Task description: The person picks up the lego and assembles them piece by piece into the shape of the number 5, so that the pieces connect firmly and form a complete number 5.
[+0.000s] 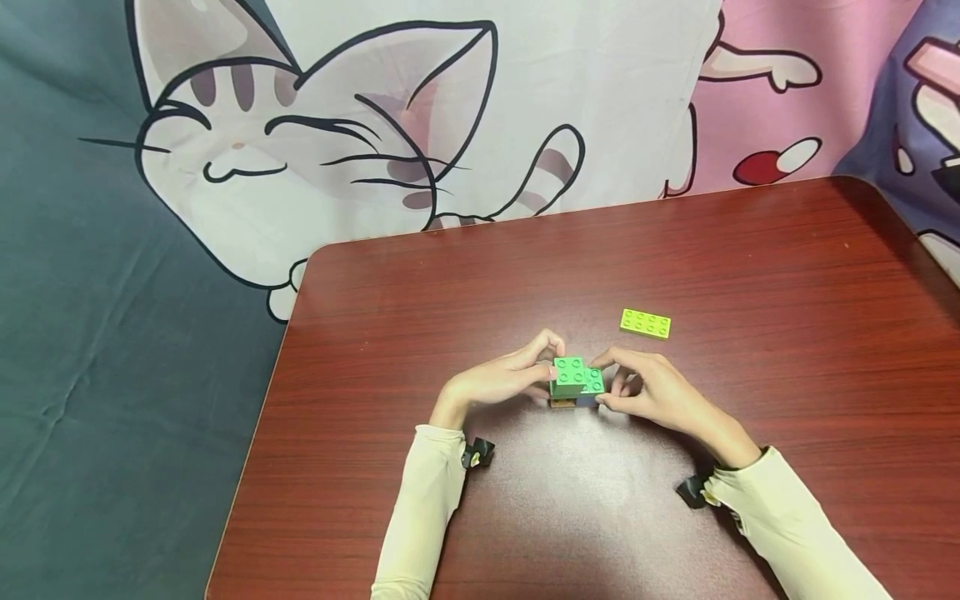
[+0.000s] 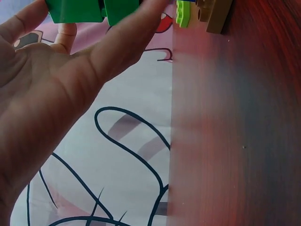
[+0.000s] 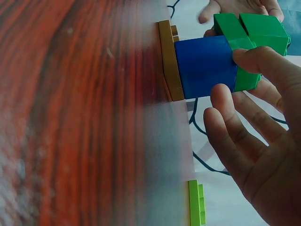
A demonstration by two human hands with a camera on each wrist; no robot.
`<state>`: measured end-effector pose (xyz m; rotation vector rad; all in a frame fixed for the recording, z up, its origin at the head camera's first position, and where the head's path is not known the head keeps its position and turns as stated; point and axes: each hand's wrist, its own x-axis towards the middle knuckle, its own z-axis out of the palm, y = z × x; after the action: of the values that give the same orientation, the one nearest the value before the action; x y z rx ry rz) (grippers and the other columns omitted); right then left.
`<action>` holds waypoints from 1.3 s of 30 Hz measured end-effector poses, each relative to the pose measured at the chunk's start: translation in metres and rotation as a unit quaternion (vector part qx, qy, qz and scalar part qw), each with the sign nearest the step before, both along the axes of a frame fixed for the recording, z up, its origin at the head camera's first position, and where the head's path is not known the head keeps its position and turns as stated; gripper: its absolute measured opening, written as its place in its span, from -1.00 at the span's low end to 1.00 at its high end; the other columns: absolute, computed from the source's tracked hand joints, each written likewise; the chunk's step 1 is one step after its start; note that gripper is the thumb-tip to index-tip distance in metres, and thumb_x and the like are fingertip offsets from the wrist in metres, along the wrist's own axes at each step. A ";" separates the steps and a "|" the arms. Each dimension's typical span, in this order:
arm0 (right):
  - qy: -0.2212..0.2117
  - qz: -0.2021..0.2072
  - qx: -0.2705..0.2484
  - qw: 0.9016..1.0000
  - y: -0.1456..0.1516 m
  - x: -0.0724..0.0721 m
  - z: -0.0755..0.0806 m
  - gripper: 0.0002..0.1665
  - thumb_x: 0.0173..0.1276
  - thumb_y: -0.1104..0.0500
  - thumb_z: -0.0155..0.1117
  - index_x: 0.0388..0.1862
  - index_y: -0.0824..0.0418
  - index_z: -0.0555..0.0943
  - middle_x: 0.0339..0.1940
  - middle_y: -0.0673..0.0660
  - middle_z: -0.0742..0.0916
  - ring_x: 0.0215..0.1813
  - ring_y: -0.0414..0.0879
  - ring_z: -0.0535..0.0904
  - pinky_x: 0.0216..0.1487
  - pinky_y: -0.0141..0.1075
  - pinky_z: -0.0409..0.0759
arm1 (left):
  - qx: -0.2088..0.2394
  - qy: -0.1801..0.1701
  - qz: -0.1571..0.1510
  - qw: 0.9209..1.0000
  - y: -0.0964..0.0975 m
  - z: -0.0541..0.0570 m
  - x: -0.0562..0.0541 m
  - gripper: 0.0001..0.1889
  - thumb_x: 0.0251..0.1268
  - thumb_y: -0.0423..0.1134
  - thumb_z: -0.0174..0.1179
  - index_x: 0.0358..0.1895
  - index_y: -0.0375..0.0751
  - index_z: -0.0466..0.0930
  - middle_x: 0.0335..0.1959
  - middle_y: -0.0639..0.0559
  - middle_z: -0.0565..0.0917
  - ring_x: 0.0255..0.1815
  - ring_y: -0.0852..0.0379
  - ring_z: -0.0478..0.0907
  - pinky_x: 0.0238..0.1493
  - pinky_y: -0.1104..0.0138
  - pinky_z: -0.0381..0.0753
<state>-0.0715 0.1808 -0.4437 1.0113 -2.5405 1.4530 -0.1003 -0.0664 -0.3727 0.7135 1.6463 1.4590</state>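
A small stack stands on the table in front of me. At its bottom is a flat brown brick [image 3: 169, 66], with a blue brick [image 3: 204, 68] on it and a green brick [image 3: 245, 81] on the blue one. My left hand [image 1: 506, 377] pinches a second green brick [image 1: 569, 375] between thumb and fingers, over the left part of the lower green one. In the right wrist view a narrow gap shows between the two green bricks. My right hand [image 1: 660, 392] grips the stack from the right, thumb and index finger at the lower green brick where it meets the blue.
A flat lime-green brick [image 1: 645, 323] lies on the reddish-brown table [image 1: 420, 300], behind and right of the stack. Beyond the table's far edge hangs a cloth [image 1: 622, 75] printed with a cartoon cat.
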 end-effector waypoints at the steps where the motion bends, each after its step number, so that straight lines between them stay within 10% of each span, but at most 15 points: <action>1: 0.000 0.000 0.000 1.000 0.000 0.000 0.000 -0.53 -0.04 0.40 0.43 -0.12 0.14 0.55 -0.50 -0.07 0.63 -0.52 -0.29 0.51 -0.53 -0.38 0.55 | 0.002 0.001 -0.001 1.000 0.000 0.000 0.000 -0.85 0.40 -0.47 -0.24 -0.05 -0.27 0.09 0.00 -0.22 0.31 -0.06 -0.31 0.46 0.02 -0.14 0.40; 10: -0.002 -0.002 0.000 1.000 0.000 -0.001 -0.001 -0.54 -0.04 0.40 0.43 -0.13 0.15 0.55 -0.49 -0.06 0.63 -0.51 -0.29 0.51 -0.53 -0.37 0.56 | 0.019 0.023 -0.003 1.000 -0.001 -0.028 -0.008 -0.85 0.42 -0.41 -0.21 -0.04 -0.22 0.10 0.01 -0.19 0.33 -0.11 0.08 0.51 0.01 0.00 0.47; 29: -0.001 -0.001 -0.007 1.000 -0.002 0.001 0.001 -0.52 -0.05 0.37 0.47 -0.11 0.17 0.55 -0.50 -0.06 0.64 -0.51 -0.28 0.52 -0.54 -0.35 0.56 | 0.029 0.007 -0.002 1.000 -0.002 -0.030 -0.008 -0.86 0.41 -0.40 -0.27 -0.06 -0.20 0.04 -0.07 -0.21 0.37 -0.07 -0.25 0.50 -0.03 -0.15 0.42; 39: 0.010 -0.005 0.023 1.000 -0.001 -0.001 0.002 -0.55 -0.04 0.35 0.44 -0.12 0.14 0.55 -0.44 -0.08 0.66 -0.44 -0.21 0.57 -0.48 -0.32 0.55 | 0.018 -0.007 0.006 1.000 0.000 -0.029 -0.008 -0.82 0.43 -0.42 -0.27 0.00 -0.22 0.05 -0.06 -0.20 0.35 -0.11 0.03 0.50 0.00 -0.10 0.43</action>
<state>-0.0722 0.1799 -0.4419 1.0131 -2.5726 1.3819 -0.1082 -0.0661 -0.4016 0.7138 1.6208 1.5008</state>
